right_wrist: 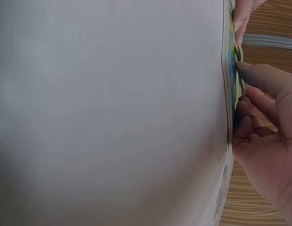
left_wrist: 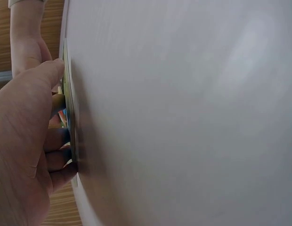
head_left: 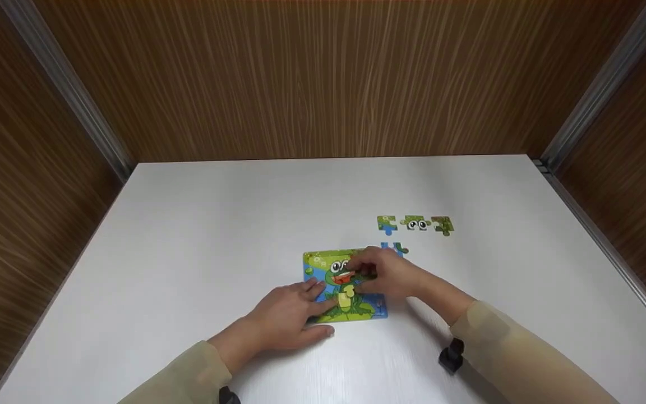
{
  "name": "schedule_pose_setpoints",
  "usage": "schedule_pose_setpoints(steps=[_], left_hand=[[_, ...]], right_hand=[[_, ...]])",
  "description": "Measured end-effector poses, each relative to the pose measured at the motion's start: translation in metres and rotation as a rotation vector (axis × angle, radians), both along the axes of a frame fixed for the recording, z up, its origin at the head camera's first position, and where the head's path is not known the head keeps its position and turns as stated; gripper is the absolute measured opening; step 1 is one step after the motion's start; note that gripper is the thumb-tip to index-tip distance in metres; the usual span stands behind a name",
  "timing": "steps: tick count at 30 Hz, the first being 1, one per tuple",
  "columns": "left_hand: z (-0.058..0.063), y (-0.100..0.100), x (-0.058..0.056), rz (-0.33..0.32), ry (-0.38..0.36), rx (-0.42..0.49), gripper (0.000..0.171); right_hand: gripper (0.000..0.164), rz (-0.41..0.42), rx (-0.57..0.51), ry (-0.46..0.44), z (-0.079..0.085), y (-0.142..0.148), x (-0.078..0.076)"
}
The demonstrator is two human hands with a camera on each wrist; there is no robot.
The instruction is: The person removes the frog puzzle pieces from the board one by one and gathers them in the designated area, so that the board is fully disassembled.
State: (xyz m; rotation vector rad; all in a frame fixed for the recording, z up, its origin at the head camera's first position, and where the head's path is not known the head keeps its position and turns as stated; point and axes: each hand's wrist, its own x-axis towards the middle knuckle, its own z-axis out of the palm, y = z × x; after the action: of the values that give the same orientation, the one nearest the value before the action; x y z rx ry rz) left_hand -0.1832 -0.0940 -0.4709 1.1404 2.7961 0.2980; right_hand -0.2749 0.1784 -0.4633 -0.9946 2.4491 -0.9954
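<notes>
A frog puzzle board (head_left: 313, 261) lies on the white table in the head view, green and blue with a frog picture. My left hand (head_left: 286, 317) rests over its lower left corner, fingers extended onto the board, index fingertip at the frog's yellow belly. The thumb lies along the near edge. My right hand (head_left: 393, 275) is over the board's right side, pinching a puzzle piece (right_wrist: 241, 87) between thumb and fingers. That piece stands slightly tilted close over the board in the right wrist view. The right hand hides the board's upper right part.
Beyond the board, a blue-and-green piece (head_left: 388, 225), a frog-eyes piece (head_left: 416, 223) and a brown-green piece (head_left: 442, 224) lie in a row. Another blue piece (head_left: 398, 248) is partly behind the right hand. Wood-grain panels (head_left: 323, 78) enclose the table (head_left: 216, 213).
</notes>
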Motion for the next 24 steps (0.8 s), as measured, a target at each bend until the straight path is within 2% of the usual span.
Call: schedule_pose_setpoints(steps=[8, 13, 17, 24], left_hand=[[0.0, 0.0, 0.0, 0.002, 0.002, -0.003, 0.061], [0.001, -0.001, 0.0, -0.006, 0.013, 0.004, 0.06], [0.001, -0.002, 0.0, -0.002, 0.014, 0.009, 0.06], [0.0, -0.004, 0.001, 0.01, -0.001, 0.013, 0.06]], right_hand=[[0.036, -0.014, -0.001, -0.018, 0.002, 0.001, 0.001], [0.039, -0.035, -0.084, -0.062, 0.007, 0.005, 0.001], [0.041, -0.041, -0.157, -0.063, 0.015, 0.013, -0.003], [0.043, -0.133, -0.204, -0.064, 0.026, 0.041, -0.013]])
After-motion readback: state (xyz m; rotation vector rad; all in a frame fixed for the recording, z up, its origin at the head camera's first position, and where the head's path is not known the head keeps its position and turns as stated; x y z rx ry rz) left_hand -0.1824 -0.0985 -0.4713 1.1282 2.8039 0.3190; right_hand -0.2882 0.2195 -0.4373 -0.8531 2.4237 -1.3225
